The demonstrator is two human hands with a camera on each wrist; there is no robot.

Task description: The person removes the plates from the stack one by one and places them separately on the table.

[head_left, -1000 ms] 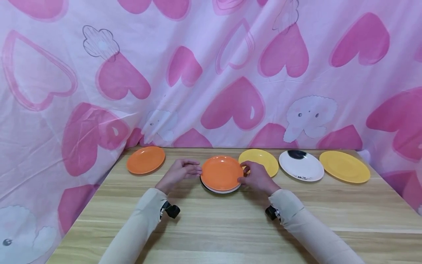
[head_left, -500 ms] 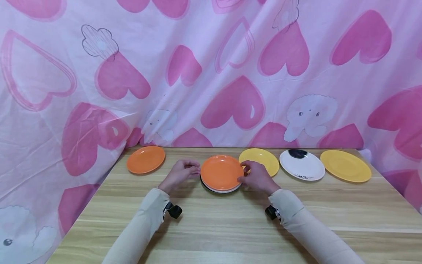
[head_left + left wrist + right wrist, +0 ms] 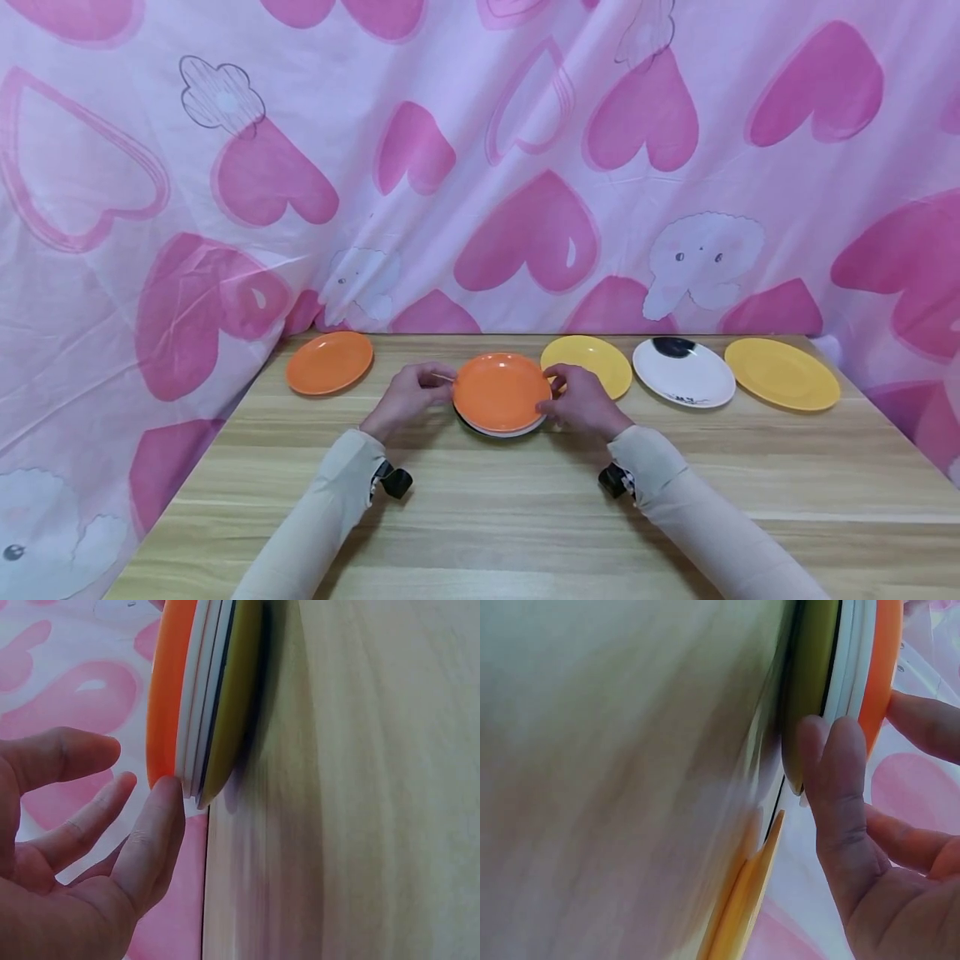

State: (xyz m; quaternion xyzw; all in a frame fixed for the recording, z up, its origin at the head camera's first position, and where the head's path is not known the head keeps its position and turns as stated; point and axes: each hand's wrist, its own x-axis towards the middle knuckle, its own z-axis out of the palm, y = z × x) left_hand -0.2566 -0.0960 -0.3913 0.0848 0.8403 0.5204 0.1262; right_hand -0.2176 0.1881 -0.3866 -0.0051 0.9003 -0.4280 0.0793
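Note:
A stack of round plates sits mid-table, topped by an orange plate (image 3: 502,392). In the left wrist view, pale plates (image 3: 196,705) lie under it, above an olive-yellow plate (image 3: 234,712) with a dark rim. At the stack's left side is my left hand (image 3: 408,398); one digit touches the orange rim, the others reach out apart from it. My right hand (image 3: 581,402) holds the stack's right edge. In the right wrist view, its fingertips (image 3: 846,739) lie against the pale rims while another finger meets the orange plate's edge. Part of the far rim is hidden.
Along the back lie an orange plate (image 3: 330,363) at left, then right of the stack a yellow plate (image 3: 592,362), a white plate (image 3: 686,375) with a black patch, and another yellow plate (image 3: 783,375). A pink heart-print curtain (image 3: 525,225) hangs behind the wooden table (image 3: 510,525).
My left hand has shifted slightly, its fingers bending a little at the stack's left edge. The right hand keeps its place, and the stack stays where it was.

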